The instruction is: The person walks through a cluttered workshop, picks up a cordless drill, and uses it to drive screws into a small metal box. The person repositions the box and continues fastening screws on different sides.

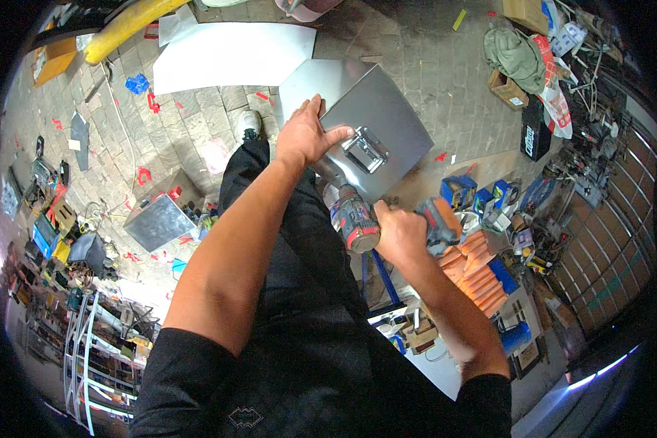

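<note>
Metal box (398,106): grey and smooth, towards 1 o'clock from the middle of the view, turned so that a broad darker face and a paler one show.
Metal fitting (367,150): black and silver, set on the darker face, towards its 7 o'clock edge.
Left hand (306,135): laid over the box's 9 o'clock side, fingers spread across the paler face, grasping nothing; the thumb points to 3 o'clock, its tip just beside the fitting.
Power drill (355,223): near the middle of the view, at 6 o'clock from the box, nose pointing towards 12; whether its tip touches the metal is hard to make out.
Right hand (401,232): wrapped round the drill's grip, at 3 o'clock from the drill body.
Battery pack (442,223): orange and black, beyond the right hand at 3 o'clock, somewhat blurred.
White sheet (233,55): on the paved floor (409,44), at 11 o'clock.
Smaller box (160,221): grey, at 9 o'clock, well apart from both hands.
Orange packets (478,274): stacked at 4 o'clock.
Green cloth (513,57): bunched between 1 and 2 o'clock.
</note>
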A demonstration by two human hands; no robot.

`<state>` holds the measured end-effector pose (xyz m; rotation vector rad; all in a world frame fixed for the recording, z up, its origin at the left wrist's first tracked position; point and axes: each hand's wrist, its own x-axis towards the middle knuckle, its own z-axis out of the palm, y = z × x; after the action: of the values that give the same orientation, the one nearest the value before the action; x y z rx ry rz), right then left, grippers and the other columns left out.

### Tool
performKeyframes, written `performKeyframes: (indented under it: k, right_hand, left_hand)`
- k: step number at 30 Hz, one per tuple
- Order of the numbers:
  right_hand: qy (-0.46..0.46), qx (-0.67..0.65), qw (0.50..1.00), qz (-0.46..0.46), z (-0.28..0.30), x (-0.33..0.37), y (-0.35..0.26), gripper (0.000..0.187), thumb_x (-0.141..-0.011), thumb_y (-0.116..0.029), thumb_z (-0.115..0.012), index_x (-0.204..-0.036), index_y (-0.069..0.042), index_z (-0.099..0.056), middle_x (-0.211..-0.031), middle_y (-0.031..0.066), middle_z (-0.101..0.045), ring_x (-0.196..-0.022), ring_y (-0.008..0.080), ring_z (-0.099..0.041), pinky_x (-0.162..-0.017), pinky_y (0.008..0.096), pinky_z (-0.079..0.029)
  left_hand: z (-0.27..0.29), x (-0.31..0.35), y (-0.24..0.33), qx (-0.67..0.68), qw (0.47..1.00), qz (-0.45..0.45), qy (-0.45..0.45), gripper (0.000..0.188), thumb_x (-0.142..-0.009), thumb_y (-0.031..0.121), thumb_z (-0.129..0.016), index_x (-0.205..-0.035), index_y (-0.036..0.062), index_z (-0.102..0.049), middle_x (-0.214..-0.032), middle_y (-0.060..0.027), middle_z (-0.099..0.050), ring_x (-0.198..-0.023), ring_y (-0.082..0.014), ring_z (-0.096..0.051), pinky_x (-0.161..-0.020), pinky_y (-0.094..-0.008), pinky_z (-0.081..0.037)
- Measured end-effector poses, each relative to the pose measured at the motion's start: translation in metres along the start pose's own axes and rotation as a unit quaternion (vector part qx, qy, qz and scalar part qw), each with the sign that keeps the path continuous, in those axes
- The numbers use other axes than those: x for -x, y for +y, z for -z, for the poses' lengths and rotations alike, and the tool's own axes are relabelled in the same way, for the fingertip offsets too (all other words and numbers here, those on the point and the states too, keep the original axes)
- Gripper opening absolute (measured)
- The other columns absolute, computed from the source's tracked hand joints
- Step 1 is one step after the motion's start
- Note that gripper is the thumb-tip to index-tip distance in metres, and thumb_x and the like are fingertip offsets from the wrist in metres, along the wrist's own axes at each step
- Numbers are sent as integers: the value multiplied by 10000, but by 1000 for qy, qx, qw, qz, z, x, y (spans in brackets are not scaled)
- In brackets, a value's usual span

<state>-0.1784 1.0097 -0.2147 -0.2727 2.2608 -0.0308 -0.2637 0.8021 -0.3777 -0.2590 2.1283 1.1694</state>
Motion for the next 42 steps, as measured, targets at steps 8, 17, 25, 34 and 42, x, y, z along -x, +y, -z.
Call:
performKeyframes:
  k: [8, 17, 25, 34, 42]
  right_hand:
    - [-12, 57, 997, 53, 11, -12, 8, 145, -823, -172, -663, -917, -73, -617, -750, 166, -703, -718, 368, -725, -632, 483, -566]
    - [33, -181, 972, -145, -23, 17, -18, 463, -760, -419, -812, -1059, -99, -663, -870, 238, -723, -858, 473, -701, -755, 573, -538]
    - [36, -368, 894, -254, -42, 14, -32, 409, -796, -325, -827, -1012, -9, -683, -928, 204, -733, -927, 401, -721, -816, 495, -552]
    - [17, -101, 991, -85, -11, 9, -13, 371, -782, -374, -765, -959, -82, -621, -803, 201, -712, -750, 434, -714, -676, 548, -550]
    - [-14, 18, 1000, 22, 4, -8, 5, 248, -777, -235, -728, -935, -72, -628, -813, 187, -720, -730, 390, -730, -652, 502, -572]
  left_hand:
    - [-5, 1, -3, -12, 999, -23, 48, 914, -730, 669, -804, -1290, -7, -550, -1233, -221, -641, -1208, -402, -593, -1025, -473, -480]
    - [-8, -4, -9, 3, 996, -56, 70, 906, -729, 698, -785, -1269, 8, -554, -1224, -212, -640, -1200, -416, -593, -1024, -482, -479]
    - [-6, -6, -8, -9, 998, -44, 52, 984, -729, 703, -784, -1357, -9, -525, -1244, -223, -633, -1203, -417, -593, -1022, -481, -483]
    - [-8, -5, -8, -3, 998, -40, 43, 1017, -738, 704, -777, -1386, -30, -502, -1275, -246, -628, -1238, -413, -582, -1057, -464, -466]
    - [-8, -5, -10, -3, 999, -37, 32, 1045, -736, 708, -776, -1405, -41, -486, -1297, -255, -621, -1260, -415, -571, -1064, -461, -464]
